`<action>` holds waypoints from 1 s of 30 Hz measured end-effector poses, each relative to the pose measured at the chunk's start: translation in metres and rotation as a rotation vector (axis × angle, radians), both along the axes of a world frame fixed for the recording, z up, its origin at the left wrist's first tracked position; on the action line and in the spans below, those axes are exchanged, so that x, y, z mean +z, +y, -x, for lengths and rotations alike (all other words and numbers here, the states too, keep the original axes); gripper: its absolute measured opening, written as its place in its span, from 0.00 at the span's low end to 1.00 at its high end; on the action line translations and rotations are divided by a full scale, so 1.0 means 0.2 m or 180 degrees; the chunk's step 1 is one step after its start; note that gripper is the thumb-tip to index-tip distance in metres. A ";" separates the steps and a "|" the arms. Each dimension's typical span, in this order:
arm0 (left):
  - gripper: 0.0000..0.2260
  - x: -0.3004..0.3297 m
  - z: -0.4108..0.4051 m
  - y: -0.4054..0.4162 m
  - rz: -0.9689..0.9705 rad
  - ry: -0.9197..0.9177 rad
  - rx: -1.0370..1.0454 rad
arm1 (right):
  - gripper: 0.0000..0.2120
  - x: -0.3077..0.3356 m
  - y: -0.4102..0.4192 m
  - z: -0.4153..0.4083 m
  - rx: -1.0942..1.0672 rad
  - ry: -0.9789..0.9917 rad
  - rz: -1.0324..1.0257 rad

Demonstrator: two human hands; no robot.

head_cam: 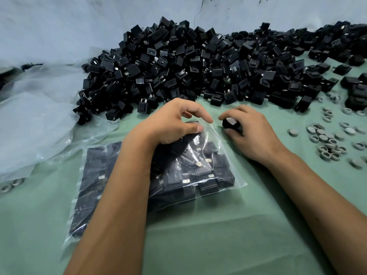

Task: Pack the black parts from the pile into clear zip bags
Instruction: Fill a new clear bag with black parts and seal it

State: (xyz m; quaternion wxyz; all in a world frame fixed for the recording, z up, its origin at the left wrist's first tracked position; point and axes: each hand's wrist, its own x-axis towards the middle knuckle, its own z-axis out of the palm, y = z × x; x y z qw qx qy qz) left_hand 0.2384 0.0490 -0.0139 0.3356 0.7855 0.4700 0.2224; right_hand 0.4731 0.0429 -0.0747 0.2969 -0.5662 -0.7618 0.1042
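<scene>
- Table (218,235): green surface, seen from the head view; carries everything listed below.
- Pile (198,62): a large heap of black parts, boxy with small metal prongs, along the far side of the table against a pale wall (59,26); it thins out towards the far right.
- Bag (218,165): clear zip bag lying flat on the table, near the pile's front edge, well stocked with black parts; its mouth points towards the pile.
- Second bag (93,175): clear, also filled with black parts, lying just left of the first and partly under the left forearm.
- Left hand (174,124): rests on the mouth end of the bag, fingers curled, thumb pressed down on the plastic near the opening; whether it actually pinches the edge, I cannot tell.
- Right hand (244,130): just right of the bag mouth, fingers and thumb curled round one black part.
- Part (231,124): black block with a pale face turned up, held in the right hand, just beside the bag opening and not inside it.
- Rings (327,139): small grey rings and discs scattered on the table at right, well apart from the bags; a few more lie at the left edge.
- Plastic sheet (35,126): crumpled clear film on the left, running up to the pile's left flank.
</scene>
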 end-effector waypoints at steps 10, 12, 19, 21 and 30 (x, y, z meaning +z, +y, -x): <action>0.15 0.02 -0.01 -0.01 0.0060 0.0287 -0.0097 | 0.23 0.02 -0.03 0.03 0.0308 0.0242 -0.0029; 0.17 0.03 -0.02 -0.02 0.0069 0.0303 -0.0124 | 0.22 0.02 -0.03 0.03 0.0330 0.0320 -0.0015; 0.08 0.02 -0.06 -0.01 -0.0051 0.0295 -0.0144 | 0.12 0.02 -0.02 0.01 0.0245 0.1984 0.0713; 0.06 0.02 -0.06 -0.01 -0.0151 0.0258 -0.0102 | 0.13 0.03 -0.03 0.00 0.0483 0.2494 0.1008; 0.05 0.03 -0.06 0.00 -0.0451 0.0105 -0.0109 | 0.16 0.10 -0.08 0.00 0.0898 0.2264 0.1011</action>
